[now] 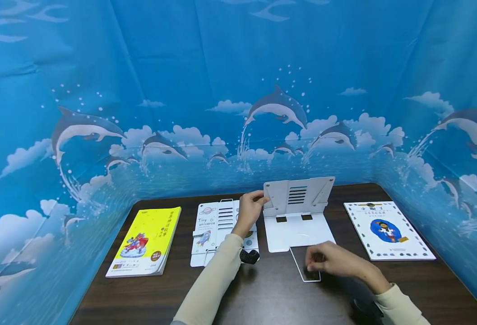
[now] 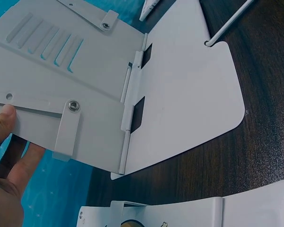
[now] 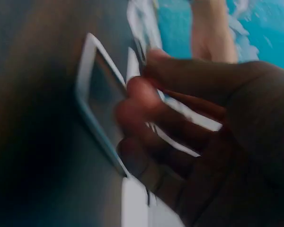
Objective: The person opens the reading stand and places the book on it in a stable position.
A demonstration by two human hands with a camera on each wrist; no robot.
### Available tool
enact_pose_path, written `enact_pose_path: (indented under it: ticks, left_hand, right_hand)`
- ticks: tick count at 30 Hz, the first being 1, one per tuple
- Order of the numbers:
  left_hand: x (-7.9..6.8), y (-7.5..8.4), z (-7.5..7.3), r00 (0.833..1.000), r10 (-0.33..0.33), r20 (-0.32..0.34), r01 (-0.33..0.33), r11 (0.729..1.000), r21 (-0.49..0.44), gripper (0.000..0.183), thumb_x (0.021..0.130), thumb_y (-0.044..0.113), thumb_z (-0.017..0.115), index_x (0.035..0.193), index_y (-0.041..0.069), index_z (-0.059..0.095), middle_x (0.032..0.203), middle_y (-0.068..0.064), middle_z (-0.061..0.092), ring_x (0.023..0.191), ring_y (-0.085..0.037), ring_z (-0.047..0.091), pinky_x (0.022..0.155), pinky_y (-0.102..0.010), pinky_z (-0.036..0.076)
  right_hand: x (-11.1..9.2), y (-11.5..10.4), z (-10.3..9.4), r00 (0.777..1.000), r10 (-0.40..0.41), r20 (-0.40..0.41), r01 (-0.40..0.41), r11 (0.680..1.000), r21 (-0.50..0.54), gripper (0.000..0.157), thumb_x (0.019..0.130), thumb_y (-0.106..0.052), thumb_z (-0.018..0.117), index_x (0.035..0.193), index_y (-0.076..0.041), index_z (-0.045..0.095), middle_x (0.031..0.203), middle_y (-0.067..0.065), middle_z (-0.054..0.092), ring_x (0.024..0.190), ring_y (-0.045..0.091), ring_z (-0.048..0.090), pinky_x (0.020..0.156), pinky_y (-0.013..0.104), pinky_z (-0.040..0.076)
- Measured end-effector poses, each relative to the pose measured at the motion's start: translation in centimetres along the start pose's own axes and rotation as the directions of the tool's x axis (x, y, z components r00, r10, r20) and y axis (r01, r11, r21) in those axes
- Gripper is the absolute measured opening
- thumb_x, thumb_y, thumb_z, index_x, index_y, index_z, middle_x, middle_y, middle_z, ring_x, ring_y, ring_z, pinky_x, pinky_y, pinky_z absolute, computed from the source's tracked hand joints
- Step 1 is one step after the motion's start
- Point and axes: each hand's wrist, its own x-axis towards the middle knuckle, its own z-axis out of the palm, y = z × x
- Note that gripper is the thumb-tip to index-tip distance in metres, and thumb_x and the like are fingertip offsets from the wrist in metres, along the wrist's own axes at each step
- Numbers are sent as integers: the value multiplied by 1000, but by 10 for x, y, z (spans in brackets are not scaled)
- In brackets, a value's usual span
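A white metal book stand stands partly unfolded, its slotted back panel (image 1: 279, 198) raised from a flat base (image 1: 299, 243). My left hand (image 1: 248, 212) pinches the panel's left edge; in the left wrist view the thumb lies on the metal face beside a hinged brace (image 2: 68, 123). From the base's front a white wire loop (image 1: 312, 280) extends flat over the table. My right hand (image 1: 337, 259) hovers close over this loop, fingers loosely curled with nothing visible between them. The right wrist view is blurred, and there the fingers overlap part of the wire loop (image 3: 102, 137).
Left of the stand lies a second, folded white stand (image 1: 206, 223) with "Tiny universe" artwork. A yellow book (image 1: 149, 239) lies at the far left, a white picture book (image 1: 388, 230) at the right. The dark wooden table (image 1: 270, 293) backs onto a blue dolphin curtain (image 1: 206, 90).
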Motion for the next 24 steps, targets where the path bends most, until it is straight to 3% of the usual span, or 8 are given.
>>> enact_pose_path:
  ticks: [3, 9, 13, 24]
  left_hand:
    - [0, 0, -1, 1000, 5, 3, -4, 1000, -4, 17, 102, 15, 73, 116, 12, 82, 112, -6, 82, 98, -17, 74, 79, -32, 58]
    - [0, 0, 0, 1000, 7, -2, -7, 1000, 1, 17, 102, 15, 73, 115, 11, 82, 111, -6, 82, 94, -14, 71, 76, -29, 55]
    - [-1, 0, 0, 1000, -1, -3, 1, 1000, 4, 17, 102, 14, 73, 115, 10, 82, 110, -6, 81, 93, -13, 71, 75, -29, 55]
    - [-1, 0, 0, 1000, 1, -9, -1, 1000, 8, 17, 102, 14, 73, 115, 10, 82, 111, -6, 81, 95, -16, 72, 78, -31, 58]
  right_hand:
    - [-5, -6, 17, 996, 26, 85, -23, 999, -36, 15, 90, -14, 84, 88, -20, 71, 79, -15, 65, 69, -4, 55, 61, 21, 48]
    - [-7, -13, 30, 998, 44, 34, -36, 980, -195, 25, 83, -5, 86, 82, -23, 68, 73, -18, 60, 64, -5, 50, 58, 22, 44]
    - [-4, -12, 29, 998, 36, 51, -27, 984, -175, 27, 81, 2, 80, 80, -22, 68, 70, -17, 59, 62, -4, 49, 56, 21, 44]
    - [0, -12, 23, 995, 47, 84, -34, 988, -150, 27, 78, -2, 80, 81, -23, 64, 71, -16, 56, 62, -3, 49, 57, 20, 42]
